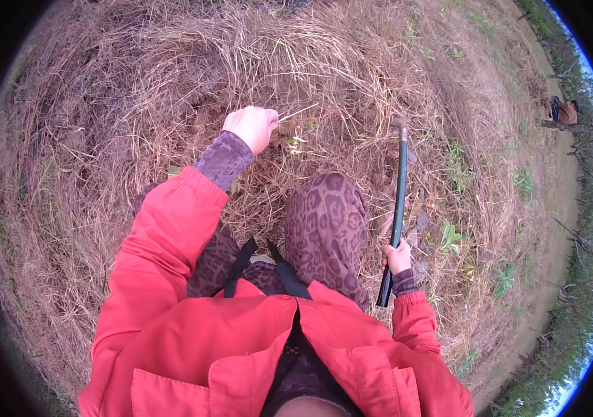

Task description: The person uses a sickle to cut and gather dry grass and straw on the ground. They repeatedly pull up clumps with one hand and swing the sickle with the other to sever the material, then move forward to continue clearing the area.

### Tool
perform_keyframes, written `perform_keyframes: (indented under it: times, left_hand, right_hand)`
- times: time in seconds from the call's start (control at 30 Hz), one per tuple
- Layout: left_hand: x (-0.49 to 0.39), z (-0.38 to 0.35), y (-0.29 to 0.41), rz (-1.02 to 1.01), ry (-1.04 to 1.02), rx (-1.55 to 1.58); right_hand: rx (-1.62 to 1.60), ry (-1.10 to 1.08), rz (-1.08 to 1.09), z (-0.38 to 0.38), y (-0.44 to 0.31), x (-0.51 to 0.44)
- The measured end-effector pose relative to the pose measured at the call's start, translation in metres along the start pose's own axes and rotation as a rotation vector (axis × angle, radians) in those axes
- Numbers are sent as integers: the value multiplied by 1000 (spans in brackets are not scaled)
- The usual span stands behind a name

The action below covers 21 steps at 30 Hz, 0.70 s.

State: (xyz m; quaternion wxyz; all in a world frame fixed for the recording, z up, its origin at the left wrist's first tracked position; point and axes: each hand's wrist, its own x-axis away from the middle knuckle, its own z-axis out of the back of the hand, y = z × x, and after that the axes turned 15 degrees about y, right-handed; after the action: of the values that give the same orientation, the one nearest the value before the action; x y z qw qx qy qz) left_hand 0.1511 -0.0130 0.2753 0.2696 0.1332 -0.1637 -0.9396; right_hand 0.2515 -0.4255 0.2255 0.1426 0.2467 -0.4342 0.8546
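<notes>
My left hand is closed over a thin pale dry stalk that sticks out to the right from the fingers. Just below and right of that hand, a small tuft of yellowish-green leaves stands among the dry grass. On the right, my right hand grips the lower part of a short-handled tool, likely a hand hoe. Its handle is dark and slightly curved, and the small rusty metal head points away from me against the straw. The head's exact shape is hard to make out.
My knee in patterned trousers lies between the hands. Dry flattened grass covers the ground, with bare reddish soil showing in places. Green weeds grow at the right. Beyond are trees and a dark and brown shape, too small to identify.
</notes>
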Motion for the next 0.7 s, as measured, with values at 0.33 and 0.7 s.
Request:
perform_keyframes:
  times: [0.33,0.7]
  left_hand:
    - [-2,-8,-3,21,-43,-49]
    - [-5,3,1,14,25,-23]
  right_hand:
    - [-238,-207,-120,-117,-125,-174]
    - [-290,-364,-371,0,-9,19]
